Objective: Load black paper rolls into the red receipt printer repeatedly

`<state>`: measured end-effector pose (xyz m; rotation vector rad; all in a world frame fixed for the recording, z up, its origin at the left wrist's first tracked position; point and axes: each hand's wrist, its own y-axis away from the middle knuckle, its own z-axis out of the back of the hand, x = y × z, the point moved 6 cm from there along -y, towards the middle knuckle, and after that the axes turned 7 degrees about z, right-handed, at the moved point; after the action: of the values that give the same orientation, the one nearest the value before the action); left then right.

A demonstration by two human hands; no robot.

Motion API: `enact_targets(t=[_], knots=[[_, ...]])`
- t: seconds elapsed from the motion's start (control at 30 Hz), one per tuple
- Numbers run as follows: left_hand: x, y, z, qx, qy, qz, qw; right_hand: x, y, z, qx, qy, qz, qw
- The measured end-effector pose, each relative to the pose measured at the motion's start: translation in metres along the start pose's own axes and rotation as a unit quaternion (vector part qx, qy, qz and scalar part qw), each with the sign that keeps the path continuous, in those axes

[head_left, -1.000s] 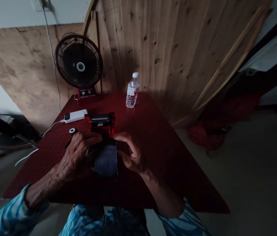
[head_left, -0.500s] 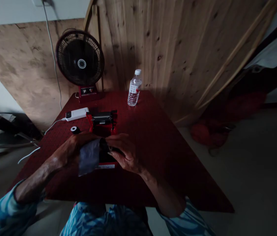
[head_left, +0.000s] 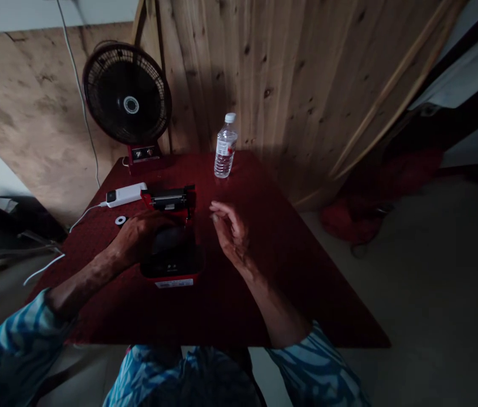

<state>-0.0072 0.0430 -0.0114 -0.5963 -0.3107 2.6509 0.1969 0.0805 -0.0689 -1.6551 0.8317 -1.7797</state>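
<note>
A small red and black machine, which looks like a receipt printer [head_left: 172, 268], stands on the table with its lid [head_left: 168, 199] raised at the back. My left hand [head_left: 139, 234] reaches over it from the left, fingers curled down. Under those fingers is a dark grey, blurred piece that looks like a cloth [head_left: 168, 239], against the printer's black top. The fingertips are partly hidden in shadow. To the right of the printer, my right hand [head_left: 232, 229] hovers with loosely bent fingers, apart and holding nothing. Close behind my left hand sits a small roll [head_left: 121, 221] with a white end.
On the dark red table [head_left: 264, 254] a white power bank [head_left: 126, 195] with a cable lies at the left. A fan [head_left: 128, 102] stands at the back left, and a clear water bottle [head_left: 225, 147] at the back. A wooden panel [head_left: 272, 73] rises behind.
My right hand has left the printer and moved up to the right. The grey cloth hanging by my left hand has gone forward under its fingers, baring the printer's front.
</note>
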Motion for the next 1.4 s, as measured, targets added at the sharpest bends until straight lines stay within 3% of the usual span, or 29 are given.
enact_targets(t=[0.1, 0.27, 0.5, 0.6, 0.73, 0.9, 1.0, 1.2, 1.4], knots=[[0.002, -0.007, -0.012, 0.039, -0.062, 0.038, 0.997, 0.001, 0.000, 0.000, 0.006, 0.008, 0.019, 1.000], [0.004, -0.018, -0.023, 0.156, -0.093, 0.068, 0.981, 0.002, -0.001, 0.000, 0.018, 0.033, 0.033, 0.999], [0.010, -0.028, -0.023, 0.183, -0.066, 0.082, 0.978, 0.004, 0.001, -0.005, 0.044, 0.061, 0.077, 0.994], [0.006, -0.017, -0.011, 0.140, -0.004, 0.089, 0.986, 0.003, 0.002, -0.006, 0.054, 0.088, 0.083, 0.991], [-0.003, 0.006, 0.015, -0.002, 0.052, 0.073, 0.996, -0.001, 0.004, -0.008, 0.068, 0.100, 0.081, 0.989], [-0.023, 0.038, 0.022, -0.101, 0.017, -0.018, 0.995, -0.012, 0.007, -0.010, 0.052, 0.092, 0.071, 0.992], [-0.036, 0.061, 0.014, -0.111, -0.024, -0.070, 0.991, -0.021, 0.010, -0.010, 0.052, 0.065, 0.032, 0.996], [-0.045, 0.095, -0.005, -0.074, -0.033, -0.100, 0.992, -0.034, 0.000, -0.011, 0.025, 0.003, -0.093, 0.995], [-0.043, 0.105, -0.014, -0.101, -0.042, -0.120, 0.987, -0.028, -0.039, -0.043, 0.116, -0.009, -0.111, 0.987]])
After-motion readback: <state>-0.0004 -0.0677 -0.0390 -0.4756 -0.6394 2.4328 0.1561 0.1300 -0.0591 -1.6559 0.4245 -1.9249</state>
